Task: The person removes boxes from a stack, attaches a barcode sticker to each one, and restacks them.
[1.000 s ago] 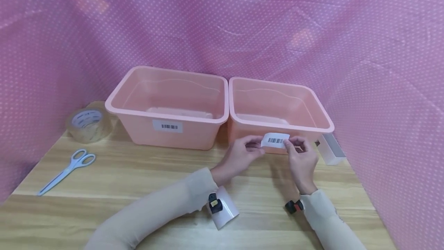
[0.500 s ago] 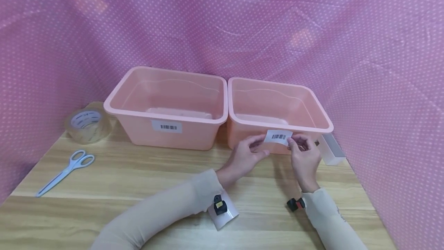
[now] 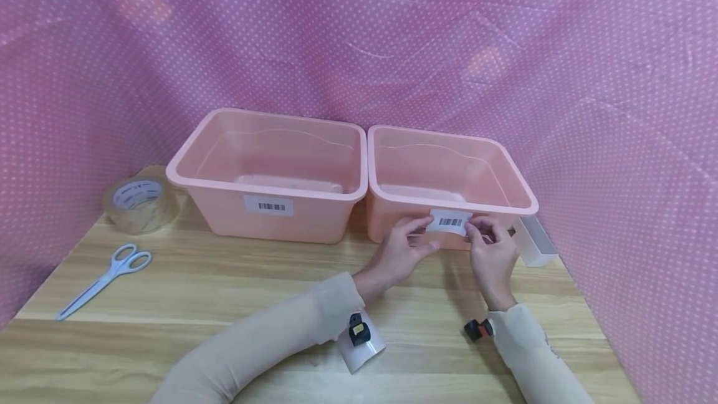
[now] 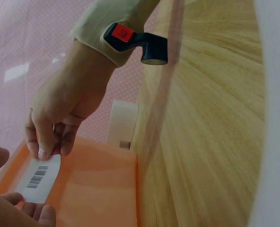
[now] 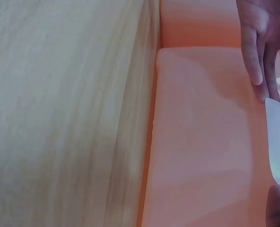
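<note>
In the head view, my right hand [image 3: 493, 260] pinches the right end of a white barcode label [image 3: 450, 222] between thumb and fingers. My left hand [image 3: 395, 254] touches the label's left end with its fingers fairly straight, and its thumb sits lower, apart from the label. The label lies over the front wall of the right pink plastic bin [image 3: 392, 209], just below the rim. In the left wrist view, the label [image 4: 38, 178] bows slightly between both hands. The right wrist view shows the left hand's fingers [image 5: 253, 56] reaching down to the label.
The left pink bin [image 3: 224, 217] stands alongside and bears a similar barcode label [image 3: 269, 206]. A roll of clear tape [image 3: 140, 207] and light-blue scissors [image 3: 109, 276] lie to the left. A white box [image 3: 535, 242] stands right; a glossy sheet [image 3: 364, 351] lies under the left wrist.
Both hands have moved slightly right with the label, which now sits flatter against the right bin's front. My left thumb has come away from the label's lower edge.
</note>
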The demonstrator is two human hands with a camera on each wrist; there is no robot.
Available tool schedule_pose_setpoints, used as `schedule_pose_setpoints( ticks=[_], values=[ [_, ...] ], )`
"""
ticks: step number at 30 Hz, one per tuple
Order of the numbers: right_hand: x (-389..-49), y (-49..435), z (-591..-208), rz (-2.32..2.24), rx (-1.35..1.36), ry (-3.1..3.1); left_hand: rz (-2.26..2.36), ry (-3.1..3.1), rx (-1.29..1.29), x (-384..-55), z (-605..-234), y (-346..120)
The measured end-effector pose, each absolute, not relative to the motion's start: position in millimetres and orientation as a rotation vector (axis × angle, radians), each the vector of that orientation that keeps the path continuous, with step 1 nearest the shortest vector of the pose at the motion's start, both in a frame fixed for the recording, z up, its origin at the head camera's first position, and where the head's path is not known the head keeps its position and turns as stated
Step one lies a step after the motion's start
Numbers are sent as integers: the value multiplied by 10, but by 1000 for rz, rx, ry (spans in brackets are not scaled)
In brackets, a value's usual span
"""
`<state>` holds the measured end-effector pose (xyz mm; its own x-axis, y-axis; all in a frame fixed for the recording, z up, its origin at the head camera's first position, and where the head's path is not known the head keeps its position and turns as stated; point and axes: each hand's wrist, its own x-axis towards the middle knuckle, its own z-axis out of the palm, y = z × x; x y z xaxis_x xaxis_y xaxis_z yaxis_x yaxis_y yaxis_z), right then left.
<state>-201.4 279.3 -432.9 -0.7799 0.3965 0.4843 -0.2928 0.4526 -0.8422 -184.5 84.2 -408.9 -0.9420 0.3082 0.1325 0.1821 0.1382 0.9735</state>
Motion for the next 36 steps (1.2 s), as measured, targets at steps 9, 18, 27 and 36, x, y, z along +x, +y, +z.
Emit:
schedule_pose_setpoints(
  ticks=[9, 18, 27, 36],
  values=[
    [-2016, 2796, -4342, 1351, -41, -2034, 1877, 2372, 507, -1854, -4084, 881],
    [-2002, 2802, -4334, 1341, 5, -2048, 1825, 2401, 487, -1872, -4092, 911],
    [-1984, 2816, -4366, 1325, 42, -2070, 1757, 2416, 472, -1844, -4074, 916],
    [-1986, 2811, -4361, 1137, 33, -2096, 1616, 2598, 492, -1827, -4038, 957]
  ],
)
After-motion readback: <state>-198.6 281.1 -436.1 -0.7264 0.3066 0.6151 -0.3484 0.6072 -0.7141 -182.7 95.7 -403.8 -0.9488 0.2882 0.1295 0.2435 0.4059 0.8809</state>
